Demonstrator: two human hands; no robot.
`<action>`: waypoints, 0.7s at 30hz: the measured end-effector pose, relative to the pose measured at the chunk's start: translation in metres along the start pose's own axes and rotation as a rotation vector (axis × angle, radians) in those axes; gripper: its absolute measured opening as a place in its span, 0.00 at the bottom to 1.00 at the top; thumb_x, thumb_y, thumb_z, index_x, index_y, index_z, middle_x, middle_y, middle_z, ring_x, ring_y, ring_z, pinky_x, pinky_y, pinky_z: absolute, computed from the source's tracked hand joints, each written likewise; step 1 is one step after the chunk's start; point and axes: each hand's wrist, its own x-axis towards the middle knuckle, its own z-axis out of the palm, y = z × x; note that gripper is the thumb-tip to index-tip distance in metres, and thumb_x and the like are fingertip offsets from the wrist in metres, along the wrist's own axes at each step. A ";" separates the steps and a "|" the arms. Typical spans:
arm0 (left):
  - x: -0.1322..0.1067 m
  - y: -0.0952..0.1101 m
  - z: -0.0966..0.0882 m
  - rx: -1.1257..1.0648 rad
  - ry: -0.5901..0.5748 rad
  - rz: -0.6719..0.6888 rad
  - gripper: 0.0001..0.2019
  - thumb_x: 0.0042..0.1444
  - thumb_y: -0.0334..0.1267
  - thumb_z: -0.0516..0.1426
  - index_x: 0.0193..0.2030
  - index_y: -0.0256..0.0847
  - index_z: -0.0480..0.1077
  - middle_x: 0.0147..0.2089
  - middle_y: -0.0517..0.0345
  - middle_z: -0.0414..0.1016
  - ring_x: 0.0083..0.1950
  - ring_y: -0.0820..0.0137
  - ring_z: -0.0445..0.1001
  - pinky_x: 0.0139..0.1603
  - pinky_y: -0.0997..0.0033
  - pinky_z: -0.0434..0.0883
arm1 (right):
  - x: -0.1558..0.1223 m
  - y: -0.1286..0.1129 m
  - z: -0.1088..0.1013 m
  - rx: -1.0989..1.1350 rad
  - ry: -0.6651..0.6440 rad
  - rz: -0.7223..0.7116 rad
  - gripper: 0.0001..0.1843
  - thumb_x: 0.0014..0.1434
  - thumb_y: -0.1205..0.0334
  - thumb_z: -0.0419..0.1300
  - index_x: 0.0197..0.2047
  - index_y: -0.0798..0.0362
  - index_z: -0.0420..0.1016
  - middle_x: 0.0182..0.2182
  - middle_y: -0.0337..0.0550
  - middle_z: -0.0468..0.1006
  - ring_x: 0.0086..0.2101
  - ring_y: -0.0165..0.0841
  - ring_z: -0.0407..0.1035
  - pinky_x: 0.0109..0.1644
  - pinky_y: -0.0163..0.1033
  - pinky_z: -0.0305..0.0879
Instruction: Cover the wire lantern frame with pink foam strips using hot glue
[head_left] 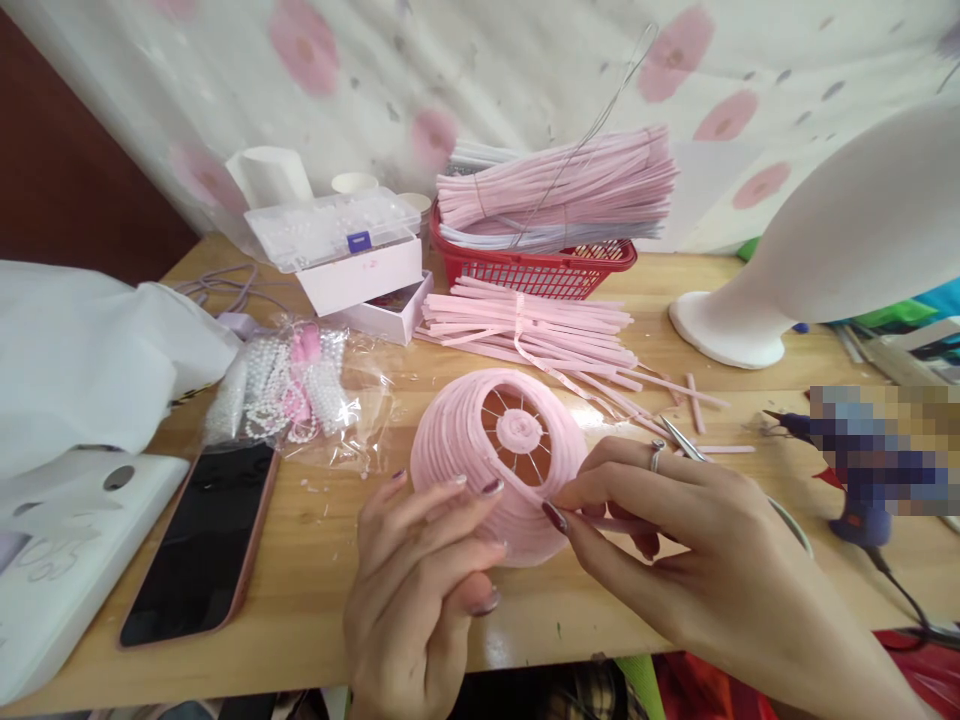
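A round pink form (450, 440), wound in rows of fuzzy pink stem, sits on the table before me. Its oval opening shows thin wire spokes around a small pink coiled disc (519, 431). My left hand (420, 590) lies against its near left side, fingers stretched and apart, thumb below them. At the opening's right edge, my right hand (667, 530) pinches a pink chenille stem (611, 523) between thumb and forefinger; the stem lies along the rim. A ring is on this hand. Scissors (681, 438) show partly behind the right hand.
Behind lie loose pink chenille stems (525, 325) and a red basket (525, 270) with bundles. Left are a phone (199, 545), bagged pearl strings (292, 385) and boxes (360, 275). A blurred glue gun (862, 500) and a white stand (735, 325) are at right.
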 end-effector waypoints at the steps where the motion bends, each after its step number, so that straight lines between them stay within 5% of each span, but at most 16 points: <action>1: 0.001 0.002 0.003 -0.004 0.002 -0.023 0.16 0.74 0.37 0.47 0.38 0.42 0.72 0.47 0.51 0.85 0.56 0.64 0.77 0.63 0.52 0.66 | 0.000 0.000 0.000 -0.007 -0.004 -0.004 0.07 0.61 0.73 0.59 0.35 0.52 0.75 0.27 0.34 0.72 0.24 0.20 0.63 0.26 0.27 0.57; 13: 0.000 0.000 0.006 0.055 -0.100 -0.012 0.16 0.73 0.36 0.46 0.34 0.44 0.68 0.50 0.52 0.84 0.58 0.58 0.70 0.64 0.46 0.58 | -0.003 0.003 -0.001 -0.042 -0.009 -0.060 0.07 0.64 0.73 0.58 0.38 0.53 0.76 0.30 0.37 0.76 0.27 0.23 0.69 0.29 0.28 0.62; 21: -0.003 -0.002 -0.002 0.055 -0.062 0.043 0.15 0.71 0.34 0.48 0.35 0.42 0.72 0.49 0.49 0.83 0.55 0.57 0.72 0.62 0.47 0.64 | -0.003 0.002 -0.002 -0.047 -0.018 -0.068 0.07 0.64 0.72 0.59 0.38 0.53 0.76 0.30 0.37 0.75 0.26 0.24 0.67 0.28 0.30 0.61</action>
